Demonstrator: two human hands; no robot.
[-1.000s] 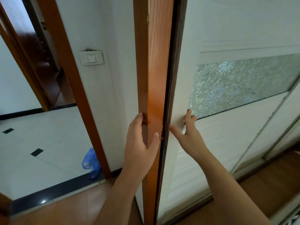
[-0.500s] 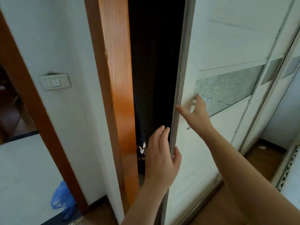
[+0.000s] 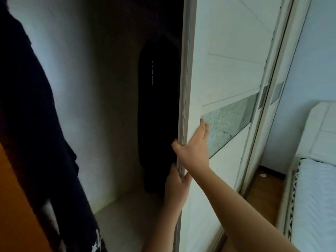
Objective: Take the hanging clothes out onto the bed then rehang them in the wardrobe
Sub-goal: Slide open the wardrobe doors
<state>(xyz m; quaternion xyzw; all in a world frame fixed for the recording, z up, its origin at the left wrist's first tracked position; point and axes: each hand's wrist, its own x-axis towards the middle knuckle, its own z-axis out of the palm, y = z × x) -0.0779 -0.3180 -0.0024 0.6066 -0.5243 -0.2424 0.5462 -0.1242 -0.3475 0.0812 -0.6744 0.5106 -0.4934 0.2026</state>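
Note:
The white sliding wardrobe door [image 3: 227, 73] stands pushed to the right, leaving a dark opening. My left hand [image 3: 175, 190] grips the door's metal edge low down, fingers wrapped around it. My right hand [image 3: 194, 144] holds the same edge higher up, thumb inside and fingers flat on the front near the frosted glass strip [image 3: 229, 122]. Inside, a dark garment [image 3: 158, 113] hangs at the back right, partly behind the door edge. Another dark garment [image 3: 36, 124] hangs close at the left. The white bed [image 3: 316, 197] shows at the far right.
The wardrobe's pale floor shelf [image 3: 131, 220] lies below the clothes. An orange wooden side panel [image 3: 14, 215] fills the lower left corner. A second sliding door [image 3: 269, 99] runs to the right, with a wooden floor strip [image 3: 261, 188] between wardrobe and bed.
The door has slid far to the right and the opening has widened, showing both hanging garments. My left hand has moved from the orange frame onto the door's edge. The view has turned right.

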